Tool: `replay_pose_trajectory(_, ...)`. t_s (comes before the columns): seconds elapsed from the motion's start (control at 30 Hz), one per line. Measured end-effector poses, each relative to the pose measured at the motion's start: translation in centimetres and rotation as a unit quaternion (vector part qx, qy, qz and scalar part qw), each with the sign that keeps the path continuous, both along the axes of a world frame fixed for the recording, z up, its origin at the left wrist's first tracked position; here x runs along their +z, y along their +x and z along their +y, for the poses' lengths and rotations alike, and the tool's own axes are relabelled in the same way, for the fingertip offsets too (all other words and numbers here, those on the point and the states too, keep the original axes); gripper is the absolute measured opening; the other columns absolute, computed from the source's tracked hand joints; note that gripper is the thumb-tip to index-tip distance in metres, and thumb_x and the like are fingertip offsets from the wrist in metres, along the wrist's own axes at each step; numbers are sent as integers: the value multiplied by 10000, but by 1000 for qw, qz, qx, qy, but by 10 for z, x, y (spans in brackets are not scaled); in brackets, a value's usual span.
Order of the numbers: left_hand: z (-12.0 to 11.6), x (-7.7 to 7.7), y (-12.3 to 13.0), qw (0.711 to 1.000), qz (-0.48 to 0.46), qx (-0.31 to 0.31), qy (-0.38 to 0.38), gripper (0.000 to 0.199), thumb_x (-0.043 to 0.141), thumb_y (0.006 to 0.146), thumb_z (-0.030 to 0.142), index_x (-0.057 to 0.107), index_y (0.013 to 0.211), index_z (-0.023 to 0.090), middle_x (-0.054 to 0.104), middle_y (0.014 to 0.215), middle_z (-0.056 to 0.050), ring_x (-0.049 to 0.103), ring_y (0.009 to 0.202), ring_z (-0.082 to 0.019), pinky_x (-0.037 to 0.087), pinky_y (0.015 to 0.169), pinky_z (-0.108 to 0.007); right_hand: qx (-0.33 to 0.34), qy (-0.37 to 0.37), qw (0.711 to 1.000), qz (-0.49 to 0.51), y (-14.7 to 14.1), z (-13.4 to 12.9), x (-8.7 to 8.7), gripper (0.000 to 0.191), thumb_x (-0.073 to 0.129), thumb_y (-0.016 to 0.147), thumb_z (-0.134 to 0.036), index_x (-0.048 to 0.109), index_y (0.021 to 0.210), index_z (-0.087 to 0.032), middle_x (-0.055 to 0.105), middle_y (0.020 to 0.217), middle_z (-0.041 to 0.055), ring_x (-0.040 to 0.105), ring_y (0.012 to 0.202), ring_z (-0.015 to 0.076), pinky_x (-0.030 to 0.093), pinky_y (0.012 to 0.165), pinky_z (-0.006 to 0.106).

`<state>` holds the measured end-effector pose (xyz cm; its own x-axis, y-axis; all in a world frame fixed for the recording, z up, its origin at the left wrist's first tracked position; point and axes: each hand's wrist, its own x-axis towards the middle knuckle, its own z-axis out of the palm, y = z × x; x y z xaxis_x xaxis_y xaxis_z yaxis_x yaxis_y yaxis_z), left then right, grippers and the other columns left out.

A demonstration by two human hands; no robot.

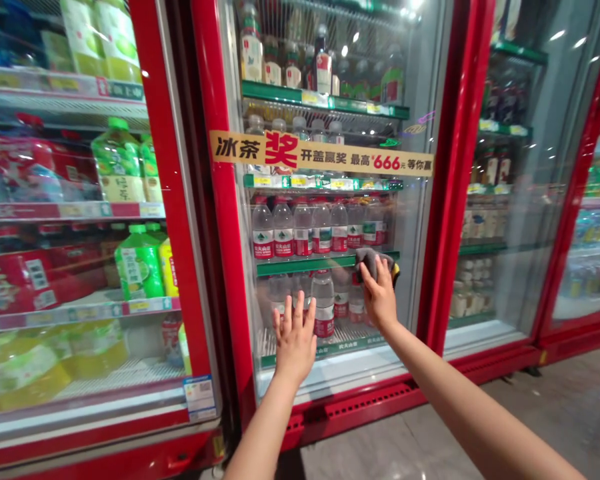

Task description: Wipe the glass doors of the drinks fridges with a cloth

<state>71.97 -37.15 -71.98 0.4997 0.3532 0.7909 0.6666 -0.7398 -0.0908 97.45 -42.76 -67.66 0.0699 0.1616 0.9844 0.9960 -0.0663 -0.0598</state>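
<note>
From my remote post I see my left hand (296, 347) at the lower centre of the frame, fingers released and spread before the glass door (411, 227); whether its palm touches, I cannot tell. Right of centre, my right hand (383, 300) has its fingers grasping a grey cloth (373, 257) against the glass, the cloth bunched around the fingertips. Behind the pane stand rows of bottles (303, 230), and a yellow banner (325, 155) crosses the upper centre
</note>
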Motion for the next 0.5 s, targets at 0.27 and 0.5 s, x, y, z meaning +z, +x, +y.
replay_pose_trajectory(0.27,-10,-2,25,999,-1,-37,3,881,718,827,292,277,1590,293,196,1690,-85,129,1560,-356,169,1247,-610,-3,-33,999,40,45,-18,24,623,462,978,-142,384,1537,-407,215,1688,8,201,1549,274,373,1183,533)
replay_pose_trajectory(0.5,-12,-4,36,999,0,-47,1,881,717,821,271,283,1587,295,184,1694,-81,104,1565,-346,176,1245,-612,-19,-46,996,75,68,-24,-10,773,439,940,-64,199,1596,-397,61,1712,39,109,1561,287,385,1162,547)
